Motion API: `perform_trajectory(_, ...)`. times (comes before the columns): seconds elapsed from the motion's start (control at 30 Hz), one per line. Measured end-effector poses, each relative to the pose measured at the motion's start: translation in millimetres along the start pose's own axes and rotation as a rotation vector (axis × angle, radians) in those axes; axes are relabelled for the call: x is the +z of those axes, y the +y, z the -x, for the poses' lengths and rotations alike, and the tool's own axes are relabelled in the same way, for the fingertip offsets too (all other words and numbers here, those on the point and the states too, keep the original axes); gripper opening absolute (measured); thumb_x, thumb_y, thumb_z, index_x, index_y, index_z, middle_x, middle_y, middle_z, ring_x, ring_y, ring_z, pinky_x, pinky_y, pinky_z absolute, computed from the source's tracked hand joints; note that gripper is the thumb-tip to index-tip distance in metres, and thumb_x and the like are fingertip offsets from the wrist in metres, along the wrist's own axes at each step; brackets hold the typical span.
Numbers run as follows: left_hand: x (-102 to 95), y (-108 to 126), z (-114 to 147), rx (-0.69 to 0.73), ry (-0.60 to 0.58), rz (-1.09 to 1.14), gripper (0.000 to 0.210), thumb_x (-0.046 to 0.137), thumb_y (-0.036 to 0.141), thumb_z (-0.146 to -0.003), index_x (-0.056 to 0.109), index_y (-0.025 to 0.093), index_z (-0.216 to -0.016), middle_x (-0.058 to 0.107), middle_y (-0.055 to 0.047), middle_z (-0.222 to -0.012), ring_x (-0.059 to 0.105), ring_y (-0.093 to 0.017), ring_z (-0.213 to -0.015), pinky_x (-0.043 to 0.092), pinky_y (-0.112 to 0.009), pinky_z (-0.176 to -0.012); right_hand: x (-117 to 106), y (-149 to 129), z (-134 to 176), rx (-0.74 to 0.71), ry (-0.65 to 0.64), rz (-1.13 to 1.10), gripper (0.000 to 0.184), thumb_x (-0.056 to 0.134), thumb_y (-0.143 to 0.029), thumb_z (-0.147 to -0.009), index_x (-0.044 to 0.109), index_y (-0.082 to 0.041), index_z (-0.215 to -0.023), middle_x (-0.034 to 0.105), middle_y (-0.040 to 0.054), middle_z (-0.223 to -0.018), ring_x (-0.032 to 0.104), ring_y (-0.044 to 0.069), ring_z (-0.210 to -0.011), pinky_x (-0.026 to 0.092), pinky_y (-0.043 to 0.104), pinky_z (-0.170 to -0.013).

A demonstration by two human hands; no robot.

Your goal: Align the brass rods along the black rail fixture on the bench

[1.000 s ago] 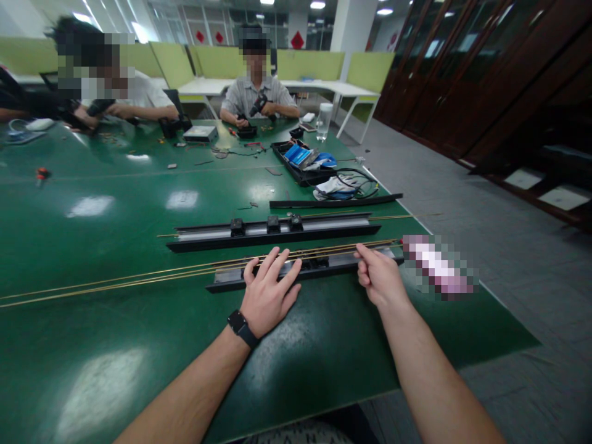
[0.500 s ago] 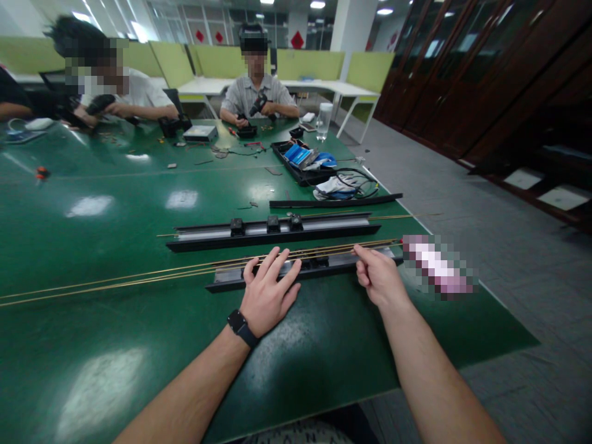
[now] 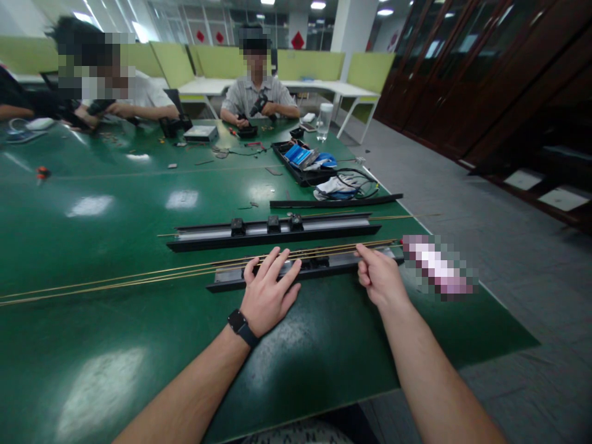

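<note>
Several long, thin gold rods run across a black channel rail with a silver inner strip, and stretch far to the left. My left hand, wearing a dark watch, lies over the rail and rods with its fingers spread. Toward the rail's right end, my right hand is closed in a pinch on one gold rod. Its fingertips hide the exact grip. Behind lies a second black channel rail holding several small black blocks, with thin gold rods sticking out at both ends.
Farther back are a black strip, gloves with a coiled cable, and a black tray of blue items. A pixelated pink item lies at right. Two people across the green table hold power drills; the table edge runs along the right.
My right hand has shifted very slightly to the right along the rods. My left hand stays in place on the rail.
</note>
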State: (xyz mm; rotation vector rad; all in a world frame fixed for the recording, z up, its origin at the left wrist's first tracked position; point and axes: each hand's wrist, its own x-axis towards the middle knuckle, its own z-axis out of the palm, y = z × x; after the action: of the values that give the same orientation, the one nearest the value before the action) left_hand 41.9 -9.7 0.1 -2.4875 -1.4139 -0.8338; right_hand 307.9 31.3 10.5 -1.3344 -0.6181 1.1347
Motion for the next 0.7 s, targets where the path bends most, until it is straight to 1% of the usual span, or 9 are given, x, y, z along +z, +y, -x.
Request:
perform_trajectory(0.43,-2.0,0.7,-0.8,0.003,0.006,-0.004,0.043,0.059,0.038,-0.096,0.058,0.031,-0.138,0.051,-0.009,-0.153,0.042,-0.031,-0.145,0.021,-0.054,-0.115,3.5,-4.7,3.7,0.010,0.037,-0.005,0.033,0.085,-0.040,-0.071,0.063,-0.016,-0.074,0.049,-0.0054,-0.042,0.035,0.005,-0.027,0.018,0.015,-0.026)
perform_trajectory(0.6,-0.9,0.5,-0.7,0.002,0.009,0.002,0.043,0.059,0.038,-0.096,0.059,0.031,-0.138,0.051,-0.010,-0.152,0.042,-0.031,-0.145,0.021,-0.055,-0.115,1.3,-2.9,1.4,0.004,0.013,0.013,0.035,0.084,-0.043,-0.072,0.063,-0.015,-0.076,0.050,-0.0046,-0.042,0.035,0.005,-0.027,0.018,0.016,-0.027)
perform_trajectory(0.7,-0.8,0.3,-0.6,0.000,0.011,0.002,0.043,0.059,0.039,-0.096,0.059,0.031,-0.138,0.051,-0.009,-0.153,0.042,-0.031,-0.145,0.021,-0.054,-0.115,0.0,-3.0,1.6,-0.006,-0.024,0.034,0.036,0.084,-0.044,-0.072,0.066,-0.014,-0.079,0.052,-0.0036,-0.043,0.036,0.005,-0.028,0.017,0.016,-0.027)
